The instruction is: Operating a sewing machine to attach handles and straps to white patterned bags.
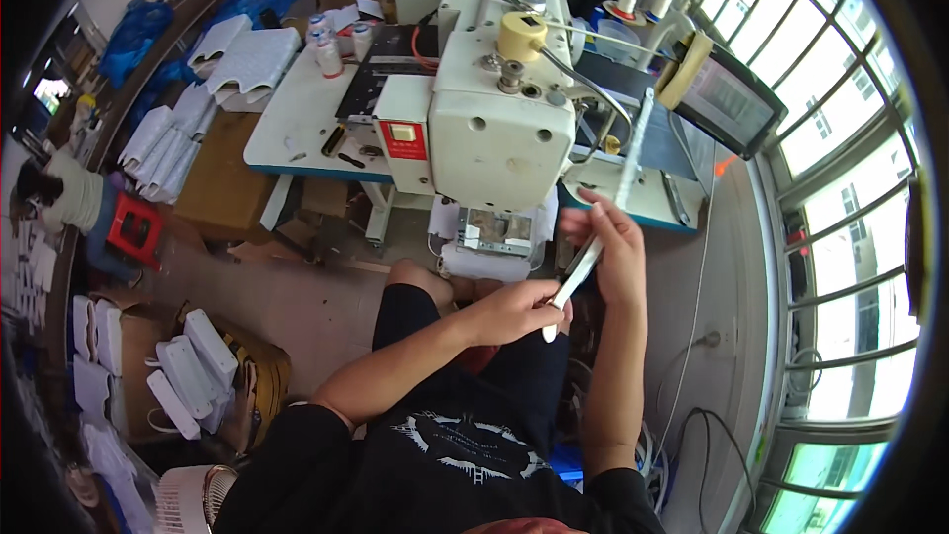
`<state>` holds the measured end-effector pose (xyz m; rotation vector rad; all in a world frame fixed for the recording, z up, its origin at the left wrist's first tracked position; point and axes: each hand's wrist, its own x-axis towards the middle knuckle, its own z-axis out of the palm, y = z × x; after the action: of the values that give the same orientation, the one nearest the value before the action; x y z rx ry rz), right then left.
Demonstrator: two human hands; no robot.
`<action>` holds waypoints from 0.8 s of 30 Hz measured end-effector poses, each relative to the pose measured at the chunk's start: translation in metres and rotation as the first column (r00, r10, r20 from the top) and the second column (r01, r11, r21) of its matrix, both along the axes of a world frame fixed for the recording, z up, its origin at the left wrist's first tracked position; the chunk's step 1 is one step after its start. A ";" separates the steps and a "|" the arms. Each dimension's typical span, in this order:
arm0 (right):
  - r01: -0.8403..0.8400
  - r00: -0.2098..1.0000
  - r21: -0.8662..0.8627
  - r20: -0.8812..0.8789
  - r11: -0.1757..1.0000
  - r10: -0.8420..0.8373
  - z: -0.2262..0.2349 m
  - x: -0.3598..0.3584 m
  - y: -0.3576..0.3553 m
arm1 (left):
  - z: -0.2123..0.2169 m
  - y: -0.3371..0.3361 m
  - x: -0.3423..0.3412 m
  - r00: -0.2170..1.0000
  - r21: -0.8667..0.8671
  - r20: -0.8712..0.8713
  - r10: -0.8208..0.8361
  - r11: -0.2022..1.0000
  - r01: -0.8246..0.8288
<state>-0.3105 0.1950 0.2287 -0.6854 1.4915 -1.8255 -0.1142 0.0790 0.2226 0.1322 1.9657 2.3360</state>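
A long, narrow white strip (629, 170) slants across in front of me, from above my lap up to the right beside the sewing machine. My left hand (519, 314) is closed round its lower end, thumb on top, with a short tip sticking out below. Higher up, my right hand (615, 242) has its curled fingers around the same strip, which passes through the hand. The strip's upper end stands free near the screen. Just beyond my hands is the large white sewing machine head (499, 143), with a metal clamp plate (497, 232) low in front of it.
A tilted screen (732, 99) and thread cones (627, 2) stand at the right. On the left part of the worktable (297, 124) are small bottles (326, 54). Folded white pieces (259, 61) lie farther left. A box of white bundles (188, 376) and a fan (193, 499) are lower left.
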 end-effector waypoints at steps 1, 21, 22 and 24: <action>0.129 0.992 -0.004 0.008 0.992 -0.129 0.000 -0.013 -0.007 | 0.002 -0.003 0.005 1.000 -0.007 0.001 0.024 1.000 -0.024; -0.042 0.989 0.050 -0.138 0.998 0.049 0.039 0.054 0.009 | 0.008 -0.029 0.007 0.975 0.022 0.004 0.223 0.974 -0.223; -0.044 0.991 0.038 -0.125 0.998 0.049 0.039 0.056 0.010 | 0.009 -0.027 0.009 0.975 0.056 0.015 0.220 0.974 -0.221; -0.050 0.994 0.013 -0.100 0.999 0.051 0.040 0.059 0.010 | 0.010 -0.026 0.012 0.976 0.123 0.033 0.215 0.968 -0.217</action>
<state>-0.2516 0.2049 0.2683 -0.8128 1.5327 -1.7667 -0.1018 0.0532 0.2329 -0.1024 1.9107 2.5843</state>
